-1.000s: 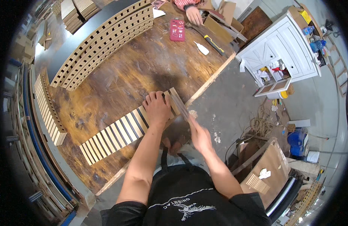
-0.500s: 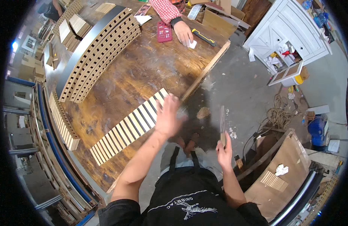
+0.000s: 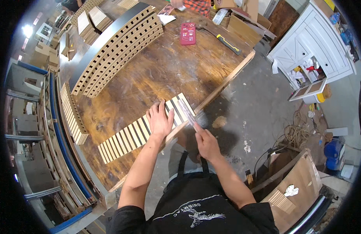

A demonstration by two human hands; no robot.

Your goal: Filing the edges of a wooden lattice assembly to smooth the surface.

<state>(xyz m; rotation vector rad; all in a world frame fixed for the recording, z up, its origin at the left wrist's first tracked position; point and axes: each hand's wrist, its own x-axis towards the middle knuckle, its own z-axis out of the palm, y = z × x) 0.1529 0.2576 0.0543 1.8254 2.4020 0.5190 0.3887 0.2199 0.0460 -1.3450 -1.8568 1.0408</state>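
Note:
A long panel of pale wood slats with dark gaps lies at an angle along the near edge of the brown wooden table. My left hand rests flat on it, fingers spread, right of its middle. In my right hand, closed fingers grip one end of a thin, flat, greyish file-like tool. The tool lies over the panel's right end and appears to touch the slats. Its exact kind is not clear, and my fist hides its handle end.
Curved boards with rows of square holes are stacked at the far left. A red phone-shaped item and a yellow-and-black handled tool lie toward the back. Another person in a checked garment stands beyond the table. A white cabinet stands right.
My left hand has come down onto the slatted panel. My right hand has swung the tool leftward onto the panel's right end. The other person's hand has drawn back from the table.

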